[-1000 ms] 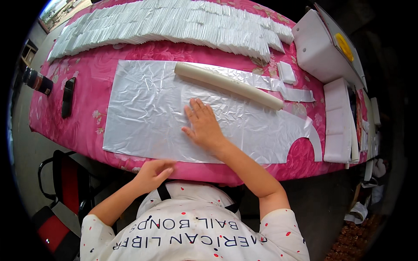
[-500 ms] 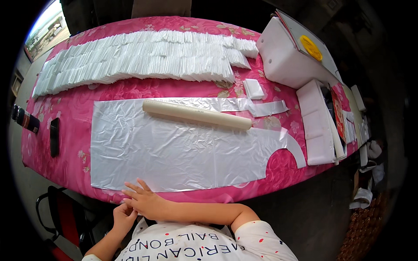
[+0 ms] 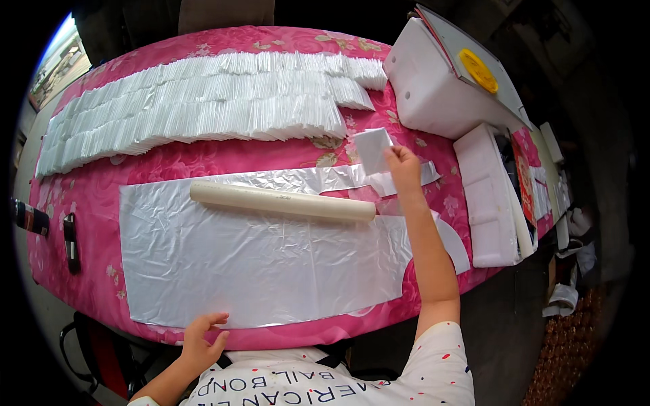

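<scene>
A thin white plastic apron [image 3: 271, 271] lies spread over the near side of the table, its neck loop toward the right. Across its upper part rests a long cream-coloured tube [image 3: 281, 201]. My right hand [image 3: 404, 166] reaches out over the apron's far right corner and grips a small folded white plastic packet [image 3: 373, 150] by its right edge. Close to the table's near edge is my left hand [image 3: 204, 340], fingers apart and holding nothing, by the apron's lower border.
Rows of folded white packets [image 3: 189, 101] stretch along the table's far side. White foam boxes [image 3: 426, 84] stand at the right, a yellow ring [image 3: 478, 70] on the upper one. At the left are a dark bottle [image 3: 30, 217] and a black box cutter [image 3: 71, 243].
My right hand has left my left hand, reached far right and picked the folded packet up off the table. My left hand has opened near the table edge.
</scene>
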Action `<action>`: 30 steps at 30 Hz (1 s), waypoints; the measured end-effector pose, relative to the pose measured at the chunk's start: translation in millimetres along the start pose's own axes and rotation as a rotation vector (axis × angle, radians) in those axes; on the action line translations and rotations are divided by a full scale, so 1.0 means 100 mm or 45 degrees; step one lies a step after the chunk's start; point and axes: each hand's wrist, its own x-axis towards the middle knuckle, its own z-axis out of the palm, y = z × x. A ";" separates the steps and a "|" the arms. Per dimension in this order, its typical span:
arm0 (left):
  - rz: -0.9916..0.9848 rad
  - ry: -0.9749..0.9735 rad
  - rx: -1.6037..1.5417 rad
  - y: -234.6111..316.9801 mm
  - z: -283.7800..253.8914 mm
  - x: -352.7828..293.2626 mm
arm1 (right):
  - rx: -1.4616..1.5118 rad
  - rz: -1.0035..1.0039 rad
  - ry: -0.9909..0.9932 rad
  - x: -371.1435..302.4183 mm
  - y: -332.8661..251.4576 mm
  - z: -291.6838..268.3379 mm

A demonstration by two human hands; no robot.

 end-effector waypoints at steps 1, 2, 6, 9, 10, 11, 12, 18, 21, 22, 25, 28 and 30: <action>-0.002 -0.017 0.004 0.00 0.01 0.01 | -0.138 -0.016 0.063 0.24 0.12 -0.09; -0.005 -0.032 0.005 0.01 0.02 0.02 | -0.278 -0.034 0.122 0.39 0.15 -0.13; -0.051 -0.038 -0.005 0.02 0.02 0.07 | -0.884 0.053 0.215 0.64 0.30 -0.06; -0.065 -0.053 0.029 0.03 -0.01 0.07 | -1.197 -0.146 0.348 0.63 0.46 0.03; -0.067 -0.049 0.023 0.03 -0.02 0.10 | -1.236 -0.308 0.465 0.59 0.43 0.09; -0.068 -0.050 0.018 0.03 -0.03 0.12 | -1.271 -0.470 0.585 0.52 0.41 0.12; -0.053 -0.052 0.017 0.01 -0.03 0.13 | -1.194 -0.550 0.476 0.43 0.38 0.14; 0.074 -0.083 0.056 0.04 -0.06 0.21 | -0.688 -0.842 -0.538 -0.80 -0.26 0.48; 0.234 -0.147 0.213 0.14 0.01 0.40 | -0.851 -0.729 -0.680 -1.30 -0.37 0.43; 0.285 -0.193 0.274 0.19 0.05 0.49 | -0.839 -0.677 -0.705 -1.47 -0.37 0.39; 0.432 -0.139 0.443 0.28 0.31 0.71 | -0.754 -0.371 -0.878 -2.06 -0.46 0.35; 0.581 -0.087 0.506 0.25 0.62 0.87 | -0.510 -0.589 -1.002 -2.47 -0.42 0.30; 0.666 -0.110 0.569 0.28 0.75 0.91 | -0.619 -0.627 -0.950 -2.51 -0.28 0.19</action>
